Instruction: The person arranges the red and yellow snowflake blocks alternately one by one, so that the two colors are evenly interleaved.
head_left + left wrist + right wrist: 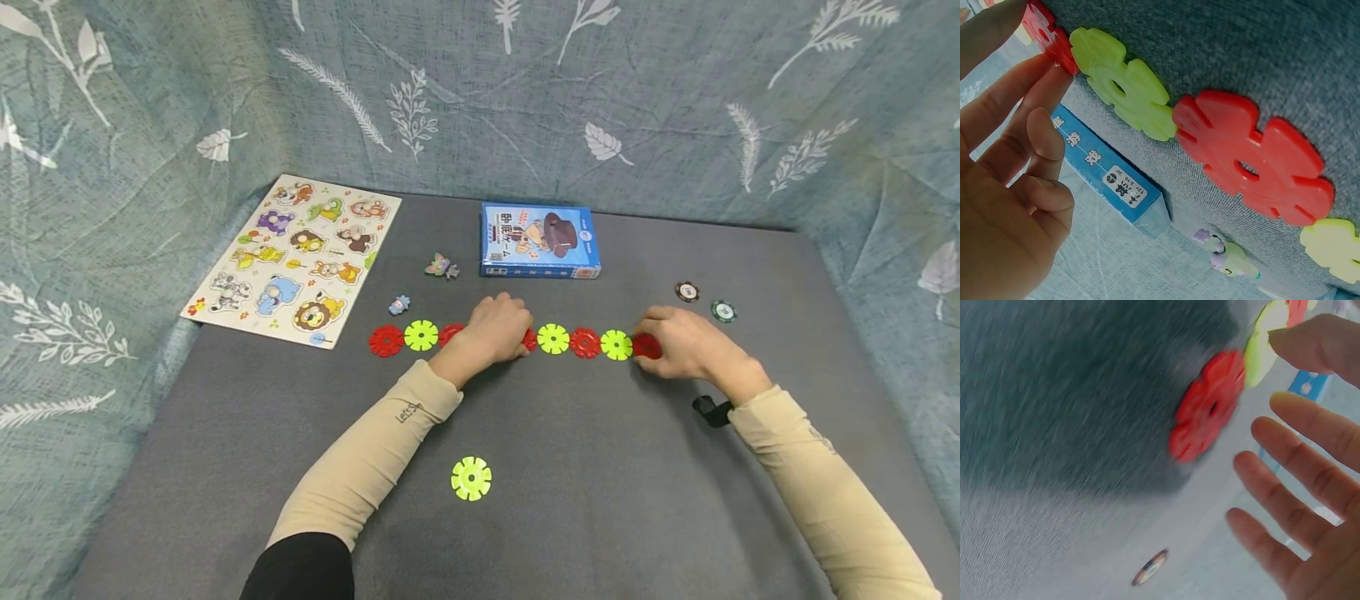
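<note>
A row of red and yellow-green notched plastic discs lies across the grey table, in the head view. My left hand [491, 329] is over the middle of the row. In the left wrist view its thumb and fingertips pinch a red disc [1054, 39]; a yellow-green disc [1119, 84] adjoins it. At the row's right end, my right hand [682, 343] hovers by the last red disc [647, 346]. Its fingers are spread and rather straight in the right wrist view, the thumb overlapping a yellow-green disc [1261, 353]. A single yellow-green disc [471, 478] lies nearer the person.
Behind the row stands a blue card-game box [540, 242]. An animal puzzle board [341, 312] lies at back left, small figurines [441, 267] beside it. Two poker chips [687, 291] lie beyond the right hand. A patterned cloth [480, 100] hangs behind.
</note>
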Demonstrator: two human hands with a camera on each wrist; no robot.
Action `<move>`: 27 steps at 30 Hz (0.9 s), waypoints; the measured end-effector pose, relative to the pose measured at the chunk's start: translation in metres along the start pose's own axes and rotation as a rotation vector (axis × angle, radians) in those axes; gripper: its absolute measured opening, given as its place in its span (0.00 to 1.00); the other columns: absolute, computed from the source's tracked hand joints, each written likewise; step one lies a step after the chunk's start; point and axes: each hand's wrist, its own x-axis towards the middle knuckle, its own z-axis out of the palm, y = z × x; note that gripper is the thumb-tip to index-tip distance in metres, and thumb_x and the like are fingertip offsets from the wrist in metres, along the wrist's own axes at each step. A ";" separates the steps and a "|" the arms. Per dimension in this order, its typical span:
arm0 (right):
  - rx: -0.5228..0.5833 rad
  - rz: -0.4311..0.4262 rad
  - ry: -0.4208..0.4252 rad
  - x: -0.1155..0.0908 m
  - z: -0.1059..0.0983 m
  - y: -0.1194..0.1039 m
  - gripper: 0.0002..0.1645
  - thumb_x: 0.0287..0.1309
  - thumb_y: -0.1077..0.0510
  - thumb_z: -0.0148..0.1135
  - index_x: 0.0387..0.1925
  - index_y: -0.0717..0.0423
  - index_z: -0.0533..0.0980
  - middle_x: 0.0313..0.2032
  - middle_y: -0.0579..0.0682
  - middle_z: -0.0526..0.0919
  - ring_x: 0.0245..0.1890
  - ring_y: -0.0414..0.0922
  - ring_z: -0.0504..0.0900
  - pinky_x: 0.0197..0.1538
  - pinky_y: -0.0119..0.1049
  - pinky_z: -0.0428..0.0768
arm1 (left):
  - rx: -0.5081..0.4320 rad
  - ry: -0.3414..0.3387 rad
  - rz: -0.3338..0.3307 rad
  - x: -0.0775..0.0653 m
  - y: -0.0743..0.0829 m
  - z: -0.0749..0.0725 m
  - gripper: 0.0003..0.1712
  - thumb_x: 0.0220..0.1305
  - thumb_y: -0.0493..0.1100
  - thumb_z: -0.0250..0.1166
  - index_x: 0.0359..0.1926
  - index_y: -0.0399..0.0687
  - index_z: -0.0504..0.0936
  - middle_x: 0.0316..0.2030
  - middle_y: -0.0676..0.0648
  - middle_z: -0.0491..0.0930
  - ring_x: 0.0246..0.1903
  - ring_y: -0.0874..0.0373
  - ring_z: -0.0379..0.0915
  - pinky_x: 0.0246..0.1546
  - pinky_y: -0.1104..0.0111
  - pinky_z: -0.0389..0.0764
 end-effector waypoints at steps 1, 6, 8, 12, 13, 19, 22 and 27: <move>-0.012 -0.025 0.013 0.000 0.000 -0.003 0.20 0.46 0.53 0.71 0.41 0.59 0.83 0.40 0.53 0.82 0.37 0.49 0.80 0.43 0.46 0.79 | 0.000 0.001 0.002 0.000 0.000 0.000 0.18 0.58 0.54 0.69 0.44 0.48 0.85 0.42 0.48 0.81 0.44 0.51 0.74 0.44 0.59 0.75; -0.078 -0.184 0.085 0.003 0.004 -0.023 0.19 0.44 0.51 0.72 0.38 0.58 0.83 0.39 0.53 0.82 0.40 0.50 0.80 0.45 0.47 0.78 | -0.005 0.001 0.011 0.000 -0.001 -0.001 0.17 0.58 0.53 0.69 0.42 0.47 0.85 0.42 0.47 0.81 0.44 0.50 0.74 0.45 0.58 0.75; -0.092 -0.235 0.100 0.005 0.007 -0.034 0.19 0.44 0.51 0.73 0.38 0.57 0.83 0.39 0.52 0.82 0.40 0.49 0.80 0.45 0.47 0.78 | -0.002 -0.002 0.014 0.000 -0.001 -0.001 0.17 0.58 0.53 0.69 0.41 0.47 0.85 0.42 0.47 0.81 0.44 0.50 0.74 0.45 0.58 0.75; -0.089 -0.332 0.098 0.010 0.011 -0.060 0.18 0.45 0.51 0.72 0.38 0.54 0.82 0.38 0.50 0.82 0.38 0.48 0.79 0.45 0.45 0.78 | 0.005 -0.008 0.014 0.002 -0.001 -0.001 0.17 0.58 0.53 0.69 0.41 0.47 0.85 0.42 0.47 0.81 0.44 0.50 0.75 0.46 0.58 0.76; -0.082 -0.360 0.092 0.011 0.012 -0.067 0.18 0.46 0.50 0.71 0.39 0.53 0.82 0.38 0.49 0.82 0.39 0.47 0.79 0.46 0.44 0.78 | 0.007 -0.007 0.013 0.002 -0.001 -0.001 0.17 0.58 0.53 0.69 0.41 0.47 0.85 0.41 0.47 0.81 0.44 0.50 0.75 0.46 0.58 0.76; -0.055 -0.534 0.063 0.023 0.021 -0.118 0.20 0.49 0.47 0.69 0.44 0.49 0.81 0.41 0.45 0.82 0.40 0.44 0.78 0.46 0.40 0.77 | 0.020 -0.012 0.005 0.002 -0.001 -0.003 0.18 0.58 0.54 0.69 0.42 0.47 0.84 0.42 0.47 0.81 0.46 0.49 0.76 0.47 0.57 0.76; -0.052 -0.618 0.042 0.028 0.025 -0.146 0.22 0.51 0.44 0.66 0.47 0.46 0.80 0.45 0.44 0.81 0.41 0.43 0.78 0.45 0.38 0.76 | 0.022 -0.018 0.005 0.001 0.000 -0.003 0.18 0.59 0.54 0.68 0.43 0.47 0.84 0.42 0.47 0.81 0.47 0.50 0.77 0.48 0.57 0.76; -0.070 -0.725 -0.003 0.036 0.029 -0.183 0.26 0.53 0.41 0.63 0.53 0.42 0.78 0.53 0.44 0.77 0.45 0.42 0.77 0.48 0.37 0.76 | 0.032 -0.018 0.005 0.000 0.000 -0.001 0.18 0.59 0.55 0.68 0.43 0.48 0.84 0.42 0.47 0.81 0.47 0.50 0.77 0.48 0.57 0.76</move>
